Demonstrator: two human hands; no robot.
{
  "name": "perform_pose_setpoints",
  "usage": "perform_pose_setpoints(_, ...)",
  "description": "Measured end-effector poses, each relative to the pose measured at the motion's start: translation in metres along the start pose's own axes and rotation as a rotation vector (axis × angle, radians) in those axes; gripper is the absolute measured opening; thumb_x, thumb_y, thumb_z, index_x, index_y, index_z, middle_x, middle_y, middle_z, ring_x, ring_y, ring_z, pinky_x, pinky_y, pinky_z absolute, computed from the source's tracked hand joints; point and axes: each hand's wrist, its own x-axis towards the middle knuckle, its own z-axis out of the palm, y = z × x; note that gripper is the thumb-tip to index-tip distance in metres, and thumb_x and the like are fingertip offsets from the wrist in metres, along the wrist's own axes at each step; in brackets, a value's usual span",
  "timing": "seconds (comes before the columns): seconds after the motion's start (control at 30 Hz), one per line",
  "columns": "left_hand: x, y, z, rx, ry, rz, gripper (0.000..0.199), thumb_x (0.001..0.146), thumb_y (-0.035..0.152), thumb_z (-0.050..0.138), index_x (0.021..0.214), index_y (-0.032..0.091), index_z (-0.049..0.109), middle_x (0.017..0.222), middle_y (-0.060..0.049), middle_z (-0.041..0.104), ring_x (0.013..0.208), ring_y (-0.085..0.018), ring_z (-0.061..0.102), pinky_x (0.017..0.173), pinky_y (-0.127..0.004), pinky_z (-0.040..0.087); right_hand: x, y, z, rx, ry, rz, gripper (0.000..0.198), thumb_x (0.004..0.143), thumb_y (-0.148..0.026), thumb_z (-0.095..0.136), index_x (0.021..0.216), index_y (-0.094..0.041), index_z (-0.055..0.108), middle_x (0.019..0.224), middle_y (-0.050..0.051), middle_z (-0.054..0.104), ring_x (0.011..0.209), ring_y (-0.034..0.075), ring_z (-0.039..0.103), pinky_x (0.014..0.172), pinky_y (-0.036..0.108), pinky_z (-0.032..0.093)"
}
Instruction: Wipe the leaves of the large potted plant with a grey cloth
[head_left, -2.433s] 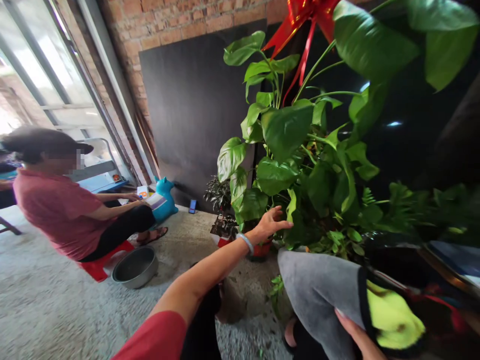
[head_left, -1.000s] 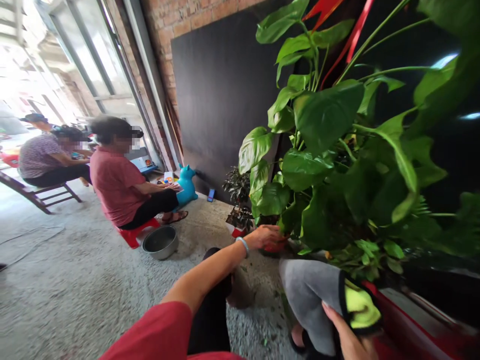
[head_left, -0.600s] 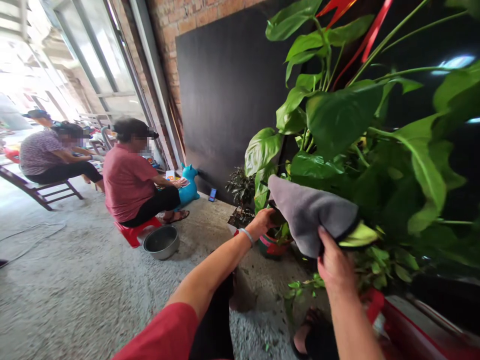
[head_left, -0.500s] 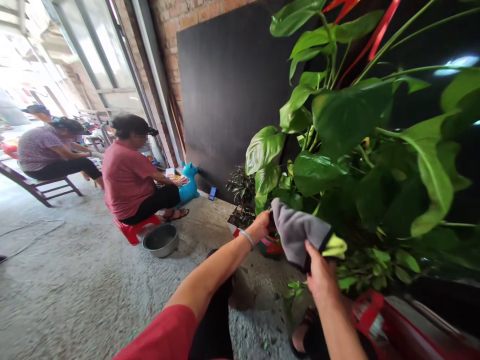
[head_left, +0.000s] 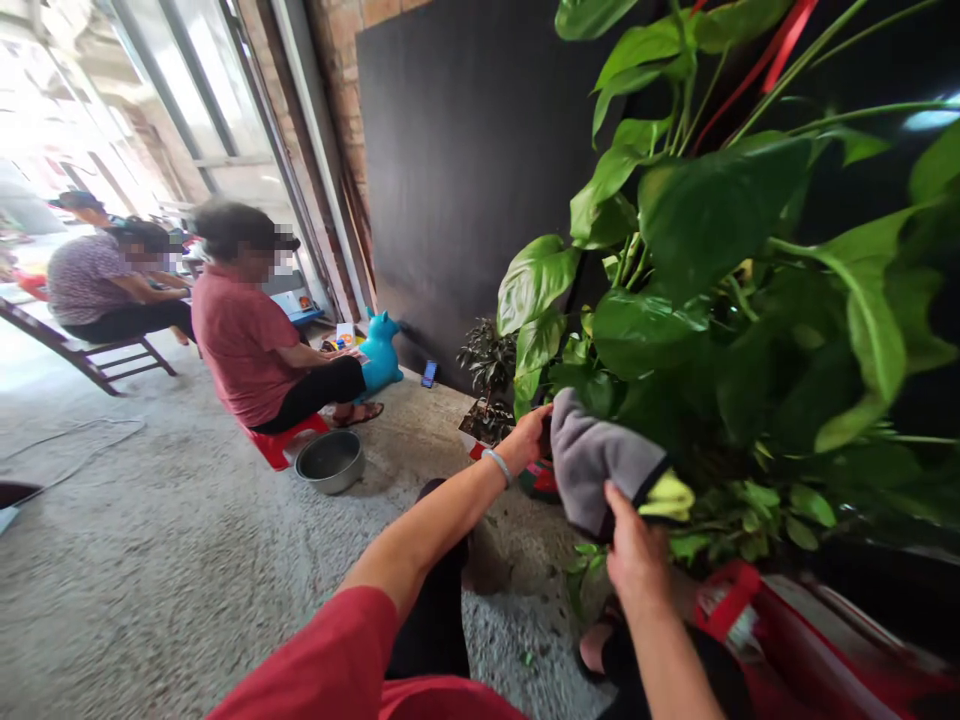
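A grey cloth [head_left: 604, 455] with a dark edge and a yellow-green underside is stretched between my two hands, in front of a large leafy plant [head_left: 697, 330]. My left hand [head_left: 526, 440], with a bracelet at the wrist, grips the cloth's far left corner; its fingertips are partly hidden behind the fabric. At the near right side, my right hand [head_left: 634, 545] pinches the cloth, thumb on top. Broad green leaves hang just above and behind the cloth. What lies behind the fabric is hidden.
A small potted plant [head_left: 487, 375] stands beyond my left hand. A grey basin [head_left: 330, 462] sits on the concrete floor beside a seated person [head_left: 247, 330] on a red stool. A blue animal toy [head_left: 381, 350] and a phone [head_left: 428, 374] are by the wall. A red bag [head_left: 795, 640] lies lower right.
The view has shifted slightly. Both hands still hold the cloth in nearly the same pose. The seated person in red has leaned a little.
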Motion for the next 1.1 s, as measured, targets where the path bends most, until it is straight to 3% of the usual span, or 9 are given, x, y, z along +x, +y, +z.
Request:
perform_pose_setpoints(0.1, -0.004, 0.004, -0.007, 0.001, 0.067, -0.082, 0.025, 0.100, 0.031, 0.050, 0.098, 0.014, 0.069, 0.076, -0.008, 0.072, 0.077, -0.022, 0.070, 0.086, -0.038, 0.058, -0.033, 0.033, -0.021, 0.001, -0.010, 0.150, 0.083, 0.054, -0.055, 0.083, 0.125, -0.017, 0.067, 0.139, 0.014, 0.066, 0.133, 0.035, 0.059, 0.113, 0.051, 0.047)
perform_pose_setpoints(0.23, -0.005, 0.000, -0.016, 0.000, 0.035, -0.050, 0.033, 0.105, 0.027, 0.039, 0.093, 0.016, 0.067, 0.078, -0.008, 0.073, 0.076, -0.020, 0.068, 0.088, -0.038, 0.056, -0.032, 0.016, -0.051, -0.064, -0.008, -0.082, 0.069, 0.066, -0.056, 0.078, 0.124, -0.021, 0.068, 0.130, 0.013, 0.071, 0.126, 0.037, 0.063, 0.098, 0.051, 0.058)
perform_pose_setpoints(0.4, 0.005, -0.011, -0.011, 0.047, 0.011, -0.047, 0.036, 0.106, 0.030, 0.038, 0.092, 0.013, 0.067, 0.078, -0.010, 0.071, 0.081, -0.022, 0.067, 0.092, -0.041, 0.050, 0.022, -0.026, -0.020, -0.157, -0.054, -0.266, 0.050, 0.063, -0.054, 0.083, 0.099, -0.022, 0.073, 0.117, 0.015, 0.074, 0.131, 0.040, 0.058, 0.104, 0.052, 0.053)
perform_pose_setpoints(0.5, 0.008, -0.013, -0.012, 0.043, -0.058, -0.058, 0.035, 0.104, 0.035, 0.043, 0.094, 0.013, 0.069, 0.079, -0.010, 0.071, 0.082, -0.025, 0.067, 0.092, -0.041, 0.050, 0.023, -0.010, 0.003, -0.234, -0.167, -0.312, 0.044, 0.049, -0.057, 0.087, 0.071, -0.026, 0.067, 0.088, 0.015, 0.075, 0.110, 0.041, 0.068, 0.102, 0.054, 0.053)
perform_pose_setpoints(0.6, 0.005, -0.020, -0.028, 0.007, 0.030, -0.042, 0.030, 0.100, 0.037, 0.051, 0.093, 0.014, 0.068, 0.078, -0.008, 0.070, 0.076, -0.023, 0.066, 0.089, -0.037, 0.051, -0.001, 0.021, -0.004, -0.241, -0.203, -0.304, 0.043, 0.043, -0.060, 0.085, 0.062, -0.028, 0.064, 0.078, 0.015, 0.073, 0.097, 0.040, 0.070, 0.104, 0.057, 0.050)
perform_pose_setpoints(0.7, -0.007, -0.040, -0.056, 0.011, 0.148, -0.065, 0.025, 0.095, 0.038, 0.060, 0.089, 0.015, 0.067, 0.077, -0.006, 0.070, 0.074, -0.020, 0.065, 0.085, -0.033, 0.051, -0.023, 0.037, -0.029, -0.176, -0.156, -0.255, 0.038, 0.045, -0.054, 0.087, 0.064, -0.029, 0.066, 0.084, 0.013, 0.075, 0.110, 0.040, 0.067, 0.111, 0.055, 0.046)
perform_pose_setpoints(0.83, -0.036, -0.075, -0.082, -0.010, -0.056, -0.122, 0.035, 0.084, 0.051, 0.071, 0.094, 0.017, 0.070, 0.086, -0.007, 0.075, 0.093, -0.026, 0.070, 0.090, -0.036, 0.051, -0.032, 0.029, -0.044, -0.107, -0.079, -0.193, 0.037, 0.052, -0.049, 0.086, 0.078, -0.026, 0.072, 0.102, 0.009, 0.077, 0.126, 0.036, 0.060, 0.116, 0.052, 0.043)
perform_pose_setpoints(0.93, -0.057, -0.085, -0.079, -0.038, -0.137, -0.082, 0.038, 0.073, 0.045, 0.083, 0.096, 0.017, 0.071, 0.089, -0.007, 0.076, 0.096, -0.027, 0.070, 0.091, -0.037, 0.050, -0.034, 0.024, -0.044, 0.091, -0.032, 0.020, 0.050, 0.051, -0.042, 0.086, 0.096, -0.022, 0.074, 0.109, 0.005, 0.078, 0.124, 0.034, 0.063, 0.115, 0.054, 0.045)
perform_pose_setpoints(1.1, -0.083, -0.081, -0.052, 0.059, 0.110, 0.202, 0.041, 0.058, 0.012, 0.089, 0.092, 0.018, 0.066, 0.082, -0.001, 0.072, 0.081, -0.019, 0.066, 0.081, -0.031, 0.050, -0.047, 0.027, -0.057, 0.327, -0.089, 0.363, 0.058, 0.039, -0.040, 0.090, 0.093, -0.023, 0.075, 0.099, 0.004, 0.079, 0.120, 0.034, 0.066, 0.110, 0.052, 0.050)
